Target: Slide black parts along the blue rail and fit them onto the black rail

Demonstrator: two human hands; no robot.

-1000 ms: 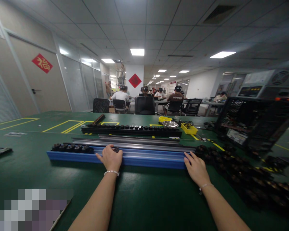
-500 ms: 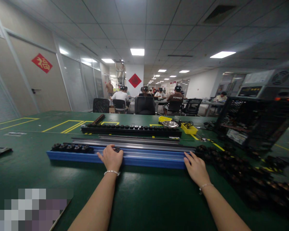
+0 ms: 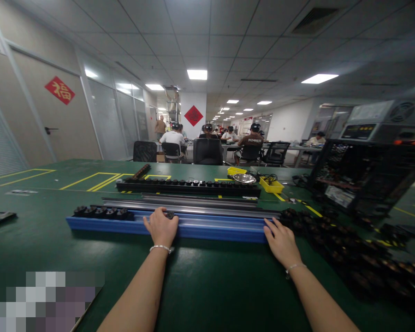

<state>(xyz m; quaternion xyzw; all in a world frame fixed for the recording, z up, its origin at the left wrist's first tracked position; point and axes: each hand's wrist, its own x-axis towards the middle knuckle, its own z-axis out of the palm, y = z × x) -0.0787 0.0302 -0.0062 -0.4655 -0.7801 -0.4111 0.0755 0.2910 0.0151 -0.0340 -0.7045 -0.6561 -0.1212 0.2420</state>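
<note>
A long blue channel rail [image 3: 221, 234] lies across the green table in front of me. Several round-topped black parts [image 3: 102, 212] sit in a row in its left end. Near the rail's middle, my left hand [image 3: 161, 226] curls round one more small black part [image 3: 170, 215], mostly hidden by the fingers. My right hand [image 3: 281, 237] grips the right end of the rail, its fingertips over the top edge. Beside it on the right spreads a heap of dark parts [image 3: 349, 249], too blurred to make out singly.
Behind the blue rail lie grey metal rails [image 3: 193, 202] and a filled black rail [image 3: 186, 188]. Yellow trays [image 3: 271, 185] and a metal dish [image 3: 245, 178] stand farther back. An opened computer case [image 3: 358, 180] is at right. People [image 3: 252, 140] sit at far tables.
My left hand has shifted slightly to the right along the rail, with the small black part. My right hand has stayed almost still. A standing person in the background has moved a little.
</note>
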